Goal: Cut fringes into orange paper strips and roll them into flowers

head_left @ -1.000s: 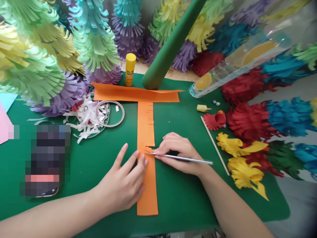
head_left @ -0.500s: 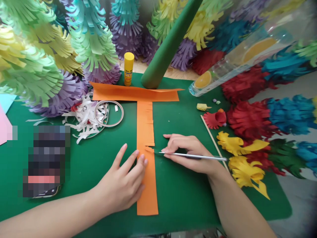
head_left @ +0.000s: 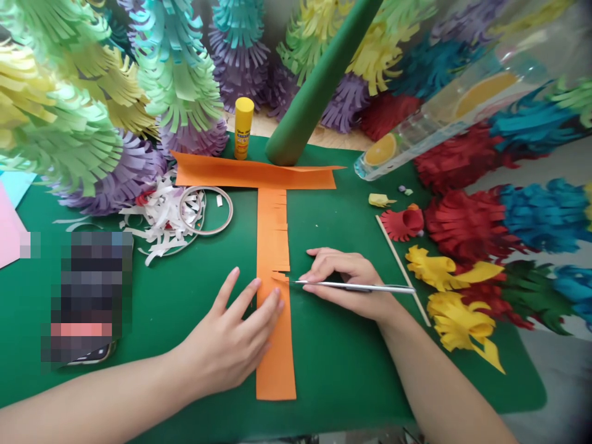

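Observation:
An orange paper strip [head_left: 272, 246] lies lengthwise on the green mat, with several slits along the upper part of its right edge. My left hand [head_left: 240, 333] rests on the strip's left side with its fingers spread, just below the lowest slits. Right of the strip, my right hand [head_left: 345, 280] is closed around a thin silver cutting pen [head_left: 379, 288]. The pen's tip points left and sits at the strip's right edge, beside a small lifted cut. Another orange strip [head_left: 217, 172], folded along its length, lies crosswise at the top.
Behind stand a yellow glue stick [head_left: 243, 129], a green paper cone [head_left: 319, 86] and fringed paper towers [head_left: 178, 80]. At left are a tape ring [head_left: 231, 213], white paper scraps [head_left: 161, 216] and a blurred phone [head_left: 92, 290]. A wooden stick [head_left: 402, 268] and yellow paper curls [head_left: 457, 320] lie right.
The fingers of my left hand have spread slightly and reach a little further right over the strip. My right hand and the pen have shifted slightly left.

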`<state>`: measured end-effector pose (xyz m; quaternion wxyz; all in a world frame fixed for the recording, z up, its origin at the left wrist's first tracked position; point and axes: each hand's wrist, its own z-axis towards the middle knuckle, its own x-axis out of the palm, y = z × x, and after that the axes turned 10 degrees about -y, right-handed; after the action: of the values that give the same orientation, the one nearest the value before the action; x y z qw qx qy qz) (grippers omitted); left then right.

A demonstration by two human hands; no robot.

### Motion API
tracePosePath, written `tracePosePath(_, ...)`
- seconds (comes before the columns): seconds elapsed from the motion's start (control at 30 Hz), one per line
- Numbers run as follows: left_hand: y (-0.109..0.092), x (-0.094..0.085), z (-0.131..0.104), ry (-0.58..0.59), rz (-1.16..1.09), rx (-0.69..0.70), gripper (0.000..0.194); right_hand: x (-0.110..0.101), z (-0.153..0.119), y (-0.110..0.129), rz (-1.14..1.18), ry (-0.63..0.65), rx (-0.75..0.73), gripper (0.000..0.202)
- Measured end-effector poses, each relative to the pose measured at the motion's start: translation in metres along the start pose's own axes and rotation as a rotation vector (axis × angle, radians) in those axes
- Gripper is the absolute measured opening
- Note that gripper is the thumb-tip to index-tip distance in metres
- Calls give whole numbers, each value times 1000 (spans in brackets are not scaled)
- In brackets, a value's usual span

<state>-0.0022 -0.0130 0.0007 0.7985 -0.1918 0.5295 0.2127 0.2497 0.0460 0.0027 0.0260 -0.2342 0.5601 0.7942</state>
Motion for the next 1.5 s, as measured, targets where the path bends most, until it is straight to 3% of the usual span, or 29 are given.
tracePosePath(0.3,-1,2,-1,-4,12,20,42,3,0,0,-96,24,-25,9)
tracePosePath(0.5,-5,3,-2,-33,-23,-58,44,11,0,2,-113,55,-74,8)
tracePosePath(0.73,-3,8,-4,-115,-47,0,36,11,0,5,32,-78,-51,11)
tracePosePath(1.1,-4,9,-7,-162,-57,18,31,20,-5,4,15,35,-60,15)
tracePosePath(1.5,-3,8,-7,-159,-109,21,34,19,-4,3,14,54,-76,14)
